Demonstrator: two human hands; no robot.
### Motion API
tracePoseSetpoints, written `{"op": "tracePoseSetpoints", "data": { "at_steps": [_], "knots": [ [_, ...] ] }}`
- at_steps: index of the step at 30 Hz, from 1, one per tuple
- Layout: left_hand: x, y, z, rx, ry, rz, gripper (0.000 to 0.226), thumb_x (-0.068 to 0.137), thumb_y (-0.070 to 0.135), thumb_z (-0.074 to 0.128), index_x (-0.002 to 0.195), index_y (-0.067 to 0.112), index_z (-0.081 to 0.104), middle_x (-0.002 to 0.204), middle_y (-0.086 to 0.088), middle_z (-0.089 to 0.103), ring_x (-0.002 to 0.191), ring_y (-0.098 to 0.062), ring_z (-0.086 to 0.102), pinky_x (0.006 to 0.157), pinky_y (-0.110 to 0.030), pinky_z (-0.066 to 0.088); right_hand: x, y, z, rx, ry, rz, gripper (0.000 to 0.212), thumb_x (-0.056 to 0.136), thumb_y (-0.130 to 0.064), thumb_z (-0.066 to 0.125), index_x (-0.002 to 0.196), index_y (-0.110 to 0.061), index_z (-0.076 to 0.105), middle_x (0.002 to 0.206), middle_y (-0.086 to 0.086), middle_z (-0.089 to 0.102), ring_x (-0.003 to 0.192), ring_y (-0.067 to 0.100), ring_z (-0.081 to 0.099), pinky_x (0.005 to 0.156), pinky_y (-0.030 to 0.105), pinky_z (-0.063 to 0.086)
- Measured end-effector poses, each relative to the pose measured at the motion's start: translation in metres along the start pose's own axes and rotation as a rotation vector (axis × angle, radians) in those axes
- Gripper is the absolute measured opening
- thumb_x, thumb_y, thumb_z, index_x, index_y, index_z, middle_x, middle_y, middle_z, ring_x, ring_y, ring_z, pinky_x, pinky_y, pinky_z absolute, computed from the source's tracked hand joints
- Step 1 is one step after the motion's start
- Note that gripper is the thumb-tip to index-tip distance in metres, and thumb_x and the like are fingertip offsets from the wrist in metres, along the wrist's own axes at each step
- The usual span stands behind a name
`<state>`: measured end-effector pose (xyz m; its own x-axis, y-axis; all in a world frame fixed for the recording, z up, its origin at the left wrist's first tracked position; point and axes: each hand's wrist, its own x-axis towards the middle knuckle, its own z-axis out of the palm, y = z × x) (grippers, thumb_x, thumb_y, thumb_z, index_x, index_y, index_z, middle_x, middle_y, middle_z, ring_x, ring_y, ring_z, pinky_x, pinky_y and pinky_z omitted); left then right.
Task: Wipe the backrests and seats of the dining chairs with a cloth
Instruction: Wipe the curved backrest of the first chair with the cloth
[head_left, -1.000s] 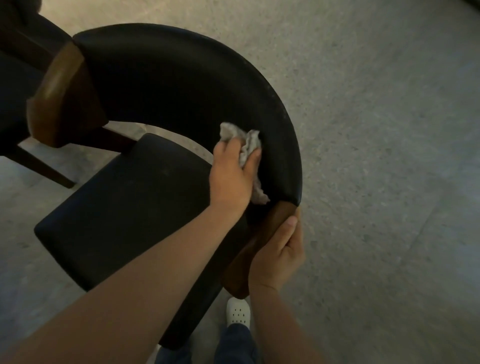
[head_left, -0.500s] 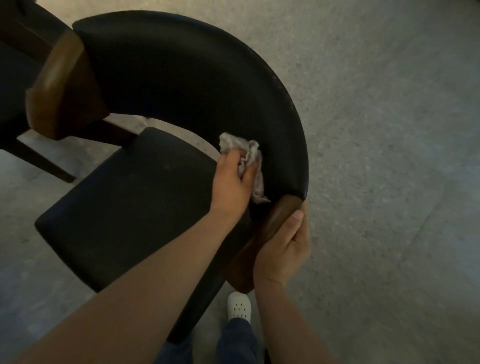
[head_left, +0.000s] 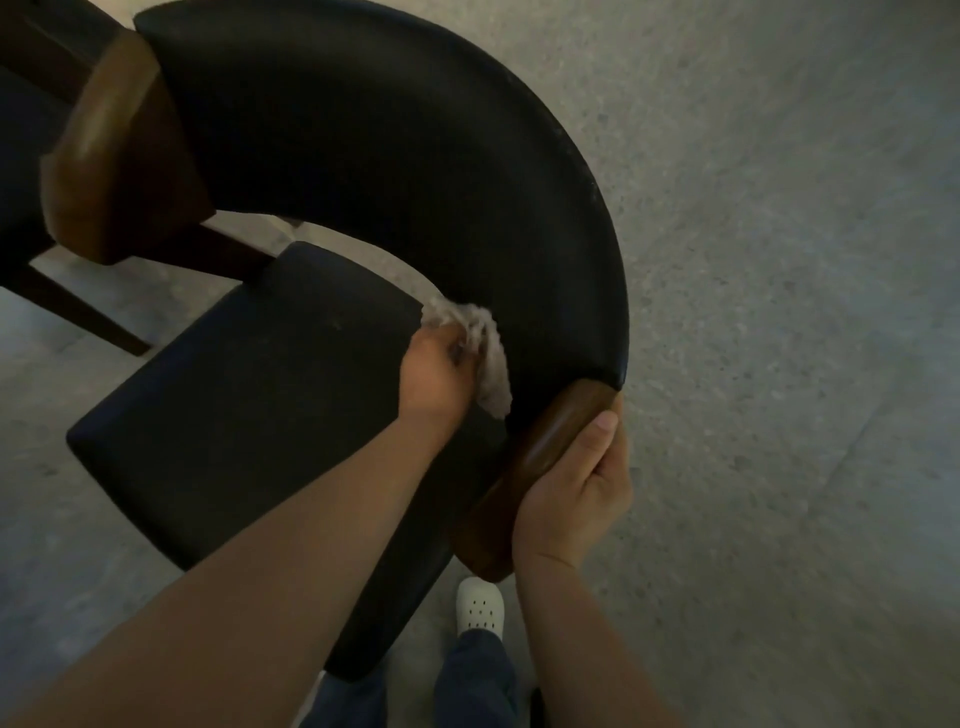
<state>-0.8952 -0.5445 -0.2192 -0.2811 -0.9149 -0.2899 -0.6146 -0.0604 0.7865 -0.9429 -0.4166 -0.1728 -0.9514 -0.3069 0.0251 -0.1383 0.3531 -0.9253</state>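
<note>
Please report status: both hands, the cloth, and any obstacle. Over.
Left hand grips cloth, pressed low on inner backrest, just above seat. Right hand grips wooden armrest end. Nothing blocks the wipe.

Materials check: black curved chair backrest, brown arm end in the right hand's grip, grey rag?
Black curved backrest: probably leather or vinyl upholstery; smooth, dull sheen, pale scuffs along the outer edge.
Brown arm end: looks like varnished wood; rounded, with a glossy highlight.
Grey rag: soft crumpled fabric with fuzzy edges; fibre unclear, motion-blurred.
</note>
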Motion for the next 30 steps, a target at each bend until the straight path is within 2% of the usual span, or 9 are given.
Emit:
{"op": "tracePoseSetpoints", "data": {
  "at_steps": [3, 5, 8, 10, 12, 15, 18, 24, 30],
  "knots": [
    [-0.004, -0.008, -0.013, 0.013, 0.009, -0.023, 0.011, 0.094, 0.02, 0.06, 0.103, 0.025, 0.062, 0.1, 0.011, 0.057, 0.084, 0.008, 0.055, 0.067, -0.008, 0.043, 0.001, 0.0, -0.003, 0.007, -0.033, 0.012, 0.045, 0.099, -0.044, 0.032, 0.077, -0.017, 0.06, 0.058, -0.013, 0.048, 0.05, 0.005, 0.044, 0.048, 0.013, 0.035],
    [-0.008, -0.002, -0.027, -0.049, 0.04, 0.049, 0.017, 0.092, 0.02, 0.062, 0.088, 0.035, 0.058, 0.087, 0.019, 0.052, 0.081, 0.025, 0.05, 0.059, 0.003, 0.039, 0.006, -0.002, -0.009, 0.017, -0.093, 0.029, 0.056, 0.097, -0.047, 0.032, 0.103, -0.003, 0.065, 0.062, -0.016, 0.052, 0.054, 0.002, 0.048, 0.049, 0.012, 0.038],
    [-0.011, 0.015, -0.044, -0.1, -0.01, 0.099, 0.02, 0.092, 0.022, 0.062, 0.087, 0.041, 0.057, 0.094, 0.017, 0.054, 0.087, 0.021, 0.051, 0.062, -0.001, 0.042, 0.036, -0.022, -0.015, 0.035, -0.156, -0.019, 0.053, 0.097, -0.05, 0.035, 0.131, -0.016, 0.057, 0.083, -0.017, 0.06, 0.073, -0.003, 0.057, 0.06, 0.012, 0.047],
    [-0.013, 0.025, -0.049, -0.111, -0.018, 0.101, 0.01, 0.092, 0.024, 0.061, 0.096, 0.033, 0.061, 0.105, 0.009, 0.055, 0.091, 0.007, 0.055, 0.068, -0.008, 0.042, 0.065, -0.042, -0.007, -0.01, -0.205, -0.079, 0.046, 0.099, -0.049, 0.037, 0.12, -0.017, 0.063, 0.084, -0.021, 0.059, 0.077, -0.005, 0.056, 0.064, 0.014, 0.046],
    [-0.013, 0.035, -0.05, -0.126, -0.011, 0.106, 0.009, 0.093, 0.023, 0.061, 0.101, 0.027, 0.062, 0.11, 0.004, 0.056, 0.092, 0.0, 0.055, 0.074, -0.012, 0.041, 0.086, -0.057, 0.007, -0.046, -0.263, -0.089, 0.033, 0.1, -0.044, 0.041, 0.089, -0.025, 0.065, 0.07, -0.024, 0.055, 0.064, -0.003, 0.052, 0.056, 0.013, 0.038],
    [-0.012, 0.05, -0.052, -0.177, 0.016, 0.105, 0.011, 0.093, 0.026, 0.061, 0.104, 0.026, 0.062, 0.109, 0.003, 0.057, 0.095, -0.005, 0.056, 0.078, -0.015, 0.044, 0.092, -0.058, 0.017, -0.039, -0.257, -0.098, 0.044, 0.101, -0.038, 0.043, 0.058, -0.03, 0.043, 0.048, -0.013, 0.037, 0.044, 0.004, 0.031, 0.044, 0.016, 0.024],
    [-0.013, 0.058, -0.053, -0.226, 0.05, 0.131, 0.013, 0.092, 0.031, 0.061, 0.105, 0.029, 0.06, 0.111, 0.004, 0.056, 0.098, -0.003, 0.055, 0.078, -0.011, 0.044, 0.09, -0.049, 0.017, 0.021, -0.228, -0.062, 0.048, 0.101, -0.037, 0.042, 0.055, -0.025, 0.041, 0.047, -0.01, 0.031, 0.044, 0.007, 0.028, 0.042, 0.024, 0.022],
    [-0.007, 0.087, -0.048, -0.261, 0.148, 0.224, 0.017, 0.09, 0.041, 0.062, 0.103, 0.031, 0.058, 0.111, 0.005, 0.052, 0.096, 0.011, 0.048, 0.077, 0.001, 0.037, 0.09, -0.045, 0.019, 0.032, -0.2, -0.062, 0.047, 0.102, -0.035, 0.04, 0.056, -0.024, 0.047, 0.046, -0.01, 0.036, 0.043, 0.005, 0.031, 0.041, 0.019, 0.023],
    [0.009, 0.118, -0.037, -0.244, 0.14, 0.292, 0.024, 0.087, 0.046, 0.066, 0.105, 0.037, 0.054, 0.109, 0.012, 0.038, 0.096, 0.001, 0.048, 0.076, 0.003, 0.036, 0.091, -0.044, 0.019, 0.033, -0.202, -0.108, 0.039, 0.102, -0.034, 0.039, 0.07, -0.026, 0.06, 0.051, -0.018, 0.05, 0.045, 0.0, 0.043, 0.042, 0.01, 0.028]
  ]
}}
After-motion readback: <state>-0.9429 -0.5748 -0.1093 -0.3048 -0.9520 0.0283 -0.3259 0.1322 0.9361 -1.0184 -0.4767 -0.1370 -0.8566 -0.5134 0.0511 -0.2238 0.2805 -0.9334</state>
